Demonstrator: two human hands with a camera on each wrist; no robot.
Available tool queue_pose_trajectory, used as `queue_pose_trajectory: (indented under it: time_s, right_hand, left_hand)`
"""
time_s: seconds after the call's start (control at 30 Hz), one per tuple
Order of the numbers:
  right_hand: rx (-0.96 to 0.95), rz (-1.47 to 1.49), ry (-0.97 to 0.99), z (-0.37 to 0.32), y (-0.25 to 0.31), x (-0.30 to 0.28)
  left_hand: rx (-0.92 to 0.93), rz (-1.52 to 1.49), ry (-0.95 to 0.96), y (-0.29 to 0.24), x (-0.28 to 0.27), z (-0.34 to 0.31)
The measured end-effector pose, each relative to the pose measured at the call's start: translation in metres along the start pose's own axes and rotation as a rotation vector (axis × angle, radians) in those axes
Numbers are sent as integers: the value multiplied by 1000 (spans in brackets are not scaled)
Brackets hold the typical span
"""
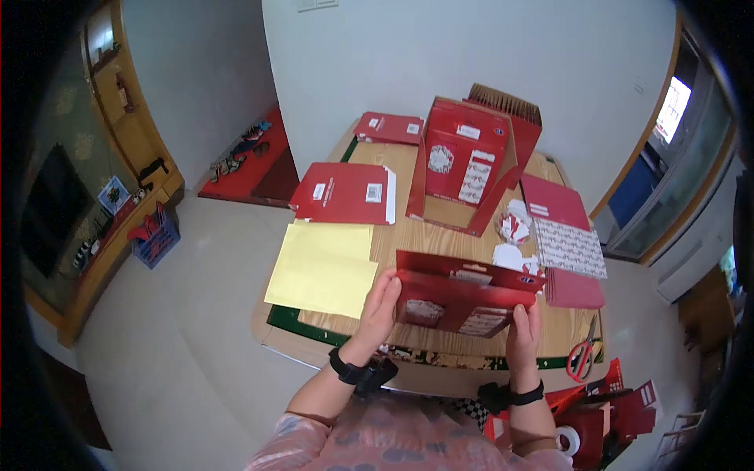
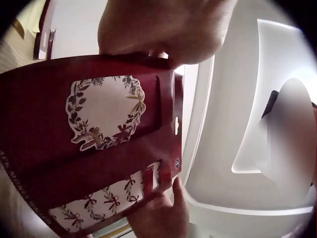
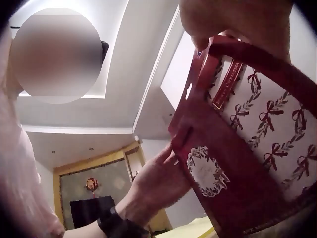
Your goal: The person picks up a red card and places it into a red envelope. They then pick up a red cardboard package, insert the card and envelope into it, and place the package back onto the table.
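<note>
One red packet (image 1: 449,302) is held above the worktop (image 1: 424,238), near its six o'clock edge. The left hand's (image 1: 380,304) fingers pinch the packet's nine o'clock side, the right hand's (image 1: 524,326) its three o'clock side. From it, yellow sheets (image 1: 322,271) lie at nine, scissors (image 1: 588,342) at four.

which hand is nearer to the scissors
Right. The right hand is left of the scissors; the left hand is farther left, across the red package.
</note>
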State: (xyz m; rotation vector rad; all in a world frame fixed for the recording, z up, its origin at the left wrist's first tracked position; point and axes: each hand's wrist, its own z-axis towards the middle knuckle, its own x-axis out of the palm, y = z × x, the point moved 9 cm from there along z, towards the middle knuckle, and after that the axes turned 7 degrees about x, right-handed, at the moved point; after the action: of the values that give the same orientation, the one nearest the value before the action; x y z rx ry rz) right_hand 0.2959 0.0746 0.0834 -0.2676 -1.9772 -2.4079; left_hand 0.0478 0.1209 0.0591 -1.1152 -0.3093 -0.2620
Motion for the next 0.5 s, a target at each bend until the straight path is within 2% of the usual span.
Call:
queue_pose_trajectory:
  time_s: [0.03, 0.13, 0.23, 0.37, 0.5]
  right_hand:
    - [28, 56, 22, 3, -2, 1]
    - [-104, 66, -96, 5, 22, 6]
    - [-111, 58, -185, 7, 21, -3]
    - [-36, 77, -111, 8, 10, -3]
    - [-61, 117, -99, 6, 9, -3]
  left_hand:
    - [-8, -16, 20, 0, 2, 0]
    - [-30, -66, 31, -15, 14, -4]
    - [-35, -63, 73, -18, 20, -5]
    - [-15, 31, 65, -29, 23, -6]
    - [9, 114, 83, -34, 27, -6]
